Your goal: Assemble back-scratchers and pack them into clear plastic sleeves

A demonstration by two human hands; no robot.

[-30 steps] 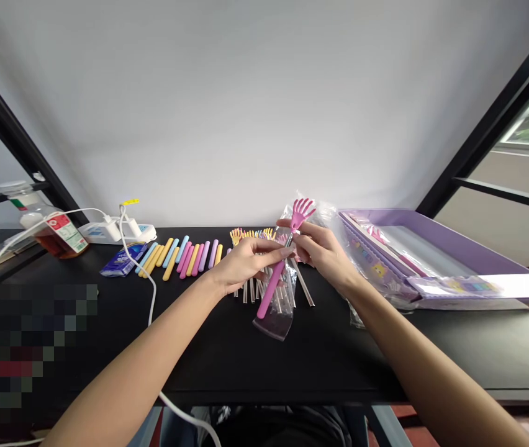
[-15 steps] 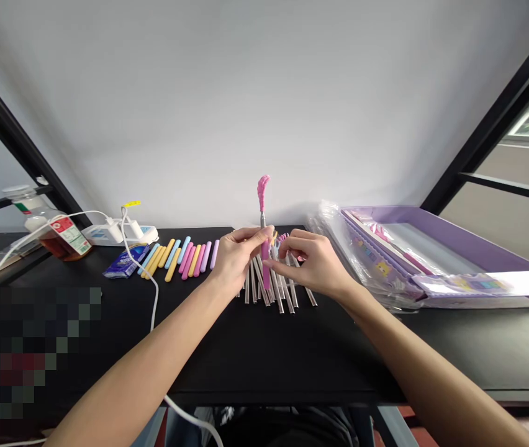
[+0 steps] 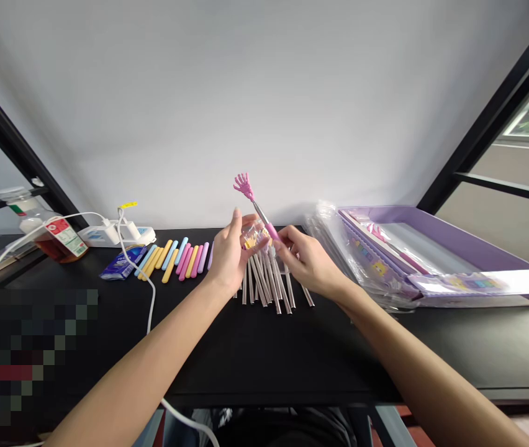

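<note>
I have a purple box and clear wrapping toward the right edge of the surface, coloured sticks left along its far edge, silvery rods crowding between. The fingers of my right hand pinch the pink scratcher, tilted above the rods; my left hand's are parted beside it.

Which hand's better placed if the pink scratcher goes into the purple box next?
Right hand, I'd say: its fingers grip the scratcher, and it's nearer the box. The left hand sits farther from the box.
</note>
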